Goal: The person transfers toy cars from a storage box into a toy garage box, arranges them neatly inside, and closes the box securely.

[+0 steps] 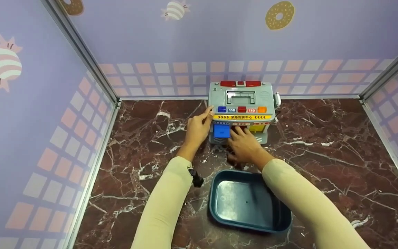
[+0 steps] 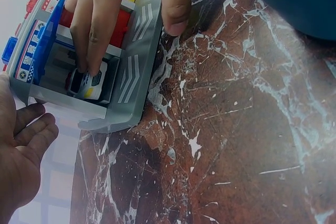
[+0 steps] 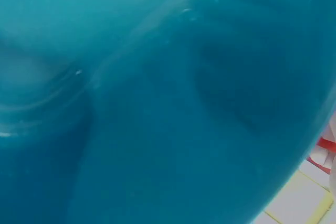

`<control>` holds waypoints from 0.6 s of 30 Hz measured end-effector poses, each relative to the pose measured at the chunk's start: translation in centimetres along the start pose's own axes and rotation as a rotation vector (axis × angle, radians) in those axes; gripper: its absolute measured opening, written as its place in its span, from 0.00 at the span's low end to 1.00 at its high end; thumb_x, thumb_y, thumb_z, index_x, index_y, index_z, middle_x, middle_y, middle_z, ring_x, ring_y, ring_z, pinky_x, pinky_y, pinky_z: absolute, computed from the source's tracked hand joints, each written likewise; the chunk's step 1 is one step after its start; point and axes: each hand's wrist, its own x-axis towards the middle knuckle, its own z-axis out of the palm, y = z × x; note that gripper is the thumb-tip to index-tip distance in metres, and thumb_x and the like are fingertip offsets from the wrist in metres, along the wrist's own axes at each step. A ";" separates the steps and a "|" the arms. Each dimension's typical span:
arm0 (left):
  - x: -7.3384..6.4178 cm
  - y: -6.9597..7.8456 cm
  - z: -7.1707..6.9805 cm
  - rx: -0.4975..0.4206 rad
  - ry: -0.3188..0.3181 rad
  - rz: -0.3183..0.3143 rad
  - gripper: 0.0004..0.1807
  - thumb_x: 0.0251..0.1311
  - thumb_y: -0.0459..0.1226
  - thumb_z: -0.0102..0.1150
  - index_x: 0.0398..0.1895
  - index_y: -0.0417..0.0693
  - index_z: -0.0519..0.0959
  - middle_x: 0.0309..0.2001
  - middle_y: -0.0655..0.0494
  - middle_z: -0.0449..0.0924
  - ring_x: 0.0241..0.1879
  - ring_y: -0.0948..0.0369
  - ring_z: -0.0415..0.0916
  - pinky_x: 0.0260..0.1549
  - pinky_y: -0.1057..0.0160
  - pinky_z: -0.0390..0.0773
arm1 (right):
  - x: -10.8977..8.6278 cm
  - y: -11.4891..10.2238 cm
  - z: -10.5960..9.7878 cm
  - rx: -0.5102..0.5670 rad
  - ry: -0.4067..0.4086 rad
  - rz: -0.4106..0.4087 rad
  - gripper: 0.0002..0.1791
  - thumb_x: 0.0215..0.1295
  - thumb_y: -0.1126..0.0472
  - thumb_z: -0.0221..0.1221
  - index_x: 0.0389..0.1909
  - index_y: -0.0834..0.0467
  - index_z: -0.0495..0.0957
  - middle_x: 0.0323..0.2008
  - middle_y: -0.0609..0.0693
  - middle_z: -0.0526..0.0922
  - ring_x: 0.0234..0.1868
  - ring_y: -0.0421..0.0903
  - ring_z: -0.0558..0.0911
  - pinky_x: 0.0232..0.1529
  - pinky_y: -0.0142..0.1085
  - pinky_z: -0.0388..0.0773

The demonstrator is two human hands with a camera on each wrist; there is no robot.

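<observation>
A grey toy rescue station stands by the back wall, its blue door swung up. The left hand rests against the station's left side. In the left wrist view that hand shows some loosely bent fingers. At the front, the right hand reaches in. Its extended fingers enter the bay under the blue door and touch a small white, black and yellow toy car. The car's far end is hidden by those fingers. The right wrist view shows mostly a blurred blue surface, without the hand.
A dark teal plastic tray sits on the marbled tabletop in front of the station, under the right forearm. Lilac patterned panels enclose the back and sides. A red door and a yellow door are on the station.
</observation>
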 end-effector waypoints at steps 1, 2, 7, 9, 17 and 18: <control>0.0 0.0 0.0 -0.001 0.001 0.000 0.22 0.85 0.51 0.57 0.74 0.59 0.83 0.18 0.56 0.70 0.20 0.60 0.55 0.31 0.55 0.72 | 0.1 0.0 0.0 -0.003 -0.002 0.002 0.39 0.73 0.33 0.65 0.68 0.61 0.82 0.76 0.62 0.75 0.75 0.66 0.70 0.71 0.62 0.74; 0.0 0.0 0.0 -0.001 0.000 -0.002 0.22 0.85 0.51 0.57 0.74 0.59 0.82 0.17 0.57 0.69 0.19 0.61 0.54 0.30 0.55 0.70 | 0.2 0.0 -0.1 0.000 -0.006 0.004 0.38 0.73 0.33 0.65 0.67 0.61 0.82 0.76 0.63 0.75 0.75 0.66 0.70 0.71 0.62 0.74; 0.0 -0.1 0.0 -0.003 -0.001 -0.008 0.22 0.85 0.51 0.57 0.74 0.59 0.82 0.20 0.48 0.78 0.18 0.62 0.54 0.30 0.56 0.70 | 0.3 0.1 -0.2 0.021 0.008 0.006 0.37 0.72 0.35 0.67 0.66 0.61 0.83 0.76 0.62 0.76 0.75 0.66 0.70 0.71 0.62 0.75; 0.0 -0.1 0.0 -0.005 0.000 -0.009 0.22 0.85 0.52 0.56 0.74 0.59 0.82 0.22 0.45 0.82 0.18 0.62 0.54 0.30 0.57 0.70 | 0.2 0.2 -0.2 0.036 0.016 0.005 0.36 0.71 0.35 0.68 0.66 0.60 0.83 0.76 0.62 0.75 0.75 0.66 0.70 0.72 0.62 0.74; 0.0 -0.1 0.0 -0.005 -0.003 -0.014 0.22 0.85 0.52 0.56 0.74 0.60 0.82 0.19 0.50 0.77 0.20 0.61 0.54 0.32 0.56 0.71 | -0.4 0.3 0.1 0.043 0.064 -0.028 0.37 0.72 0.37 0.67 0.70 0.58 0.80 0.79 0.61 0.73 0.74 0.67 0.71 0.69 0.63 0.76; 0.0 -0.1 0.0 -0.005 -0.003 -0.014 0.22 0.85 0.52 0.56 0.74 0.60 0.82 0.20 0.49 0.78 0.20 0.60 0.55 0.33 0.55 0.73 | -0.5 0.4 0.1 0.042 0.073 -0.035 0.37 0.72 0.37 0.67 0.72 0.57 0.80 0.79 0.61 0.73 0.73 0.67 0.71 0.68 0.63 0.77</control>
